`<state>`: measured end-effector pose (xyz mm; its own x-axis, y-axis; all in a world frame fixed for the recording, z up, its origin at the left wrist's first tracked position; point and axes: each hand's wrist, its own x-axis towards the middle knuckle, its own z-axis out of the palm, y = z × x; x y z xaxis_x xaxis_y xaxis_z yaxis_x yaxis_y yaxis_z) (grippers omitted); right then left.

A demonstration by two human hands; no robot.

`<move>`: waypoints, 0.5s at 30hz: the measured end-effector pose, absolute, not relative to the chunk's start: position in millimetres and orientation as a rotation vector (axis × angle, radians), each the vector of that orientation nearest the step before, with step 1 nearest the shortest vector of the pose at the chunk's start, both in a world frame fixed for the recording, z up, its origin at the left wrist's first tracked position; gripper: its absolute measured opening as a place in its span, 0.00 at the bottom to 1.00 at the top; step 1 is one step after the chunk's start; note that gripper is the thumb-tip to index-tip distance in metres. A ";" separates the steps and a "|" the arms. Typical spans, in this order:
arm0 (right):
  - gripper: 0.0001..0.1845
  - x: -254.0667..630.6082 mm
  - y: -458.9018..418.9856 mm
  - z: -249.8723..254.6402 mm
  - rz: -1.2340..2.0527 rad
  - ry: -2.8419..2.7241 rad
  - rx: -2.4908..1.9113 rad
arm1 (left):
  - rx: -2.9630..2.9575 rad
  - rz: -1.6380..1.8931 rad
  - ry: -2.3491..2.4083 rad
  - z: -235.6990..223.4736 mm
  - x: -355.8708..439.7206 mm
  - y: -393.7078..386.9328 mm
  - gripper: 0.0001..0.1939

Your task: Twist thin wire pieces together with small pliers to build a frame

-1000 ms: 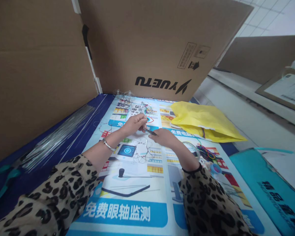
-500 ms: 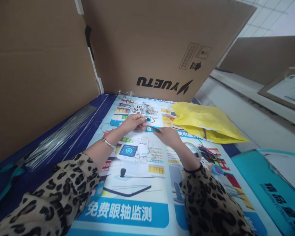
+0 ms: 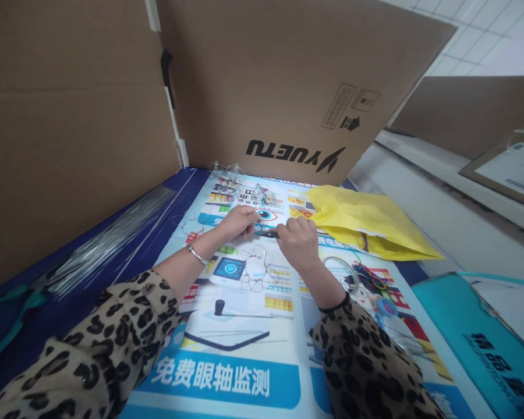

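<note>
My right hand (image 3: 297,240) is closed in a fist around a small dark tool that looks like pliers (image 3: 267,233). Its narrow jaws point left, toward my left hand (image 3: 241,222). That hand is closed in a pinch close to the tool's tip; what its fingers hold is too small to make out. Below them, a piece of thin wire bent into loops (image 3: 255,269) lies on the printed sheet (image 3: 227,381). Farther back sits a tangle of fine wire pieces with coloured bits (image 3: 264,195).
Straight silvery wires (image 3: 113,238) lie at left beside teal-handled scissors (image 3: 24,302). On the right are a yellow bag (image 3: 367,218), coloured cords (image 3: 371,274), a wire coil (image 3: 343,267) and a teal box (image 3: 475,337). Cardboard (image 3: 288,87) stands behind.
My right hand has turned upward into a fist, and the tool now lies more level. My left hand stays nearly in place, still pinched. The view has shifted slightly.
</note>
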<state>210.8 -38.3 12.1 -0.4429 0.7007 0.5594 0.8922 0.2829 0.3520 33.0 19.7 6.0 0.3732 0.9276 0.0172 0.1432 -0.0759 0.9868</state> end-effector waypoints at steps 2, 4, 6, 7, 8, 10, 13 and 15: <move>0.13 210.7 -38.5 12.4 -0.948 -2.251 -1.442 | 1.529 0.870 0.995 5.1 35.0 18.8 0.10; 0.12 211.2 -38.5 12.3 -0.952 -2.254 -1.443 | 1.529 0.850 0.988 4.3 36.6 18.1 0.10; 0.12 211.6 -38.4 12.1 -0.950 -2.261 -1.442 | 1.525 0.833 0.982 3.9 37.8 17.5 0.10; 0.12 211.7 -38.4 12.0 -0.950 -2.263 -1.440 | 1.525 0.829 0.981 3.8 38.3 17.3 0.10; 0.12 211.6 -38.5 11.9 -0.952 -2.262 -1.438 | 1.527 0.828 0.980 3.9 38.7 17.0 0.10; 0.13 211.2 -38.6 11.7 -0.964 -2.257 -1.427 | 1.529 0.823 0.982 4.3 39.4 16.5 0.10; 0.13 210.1 -38.6 11.5 -0.984 -2.253 -1.400 | 1.513 0.814 0.991 5.2 40.5 15.6 0.10; 0.13 209.5 -38.2 11.3 -0.987 -2.249 -1.382 | 1.505 0.813 0.998 5.3 41.1 15.1 0.10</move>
<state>209.5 -38.2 11.3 -0.4798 0.6509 0.5884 0.8737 0.2926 0.3887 41.1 15.1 5.3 0.4094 0.9120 -0.0258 0.1588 -0.0433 0.9864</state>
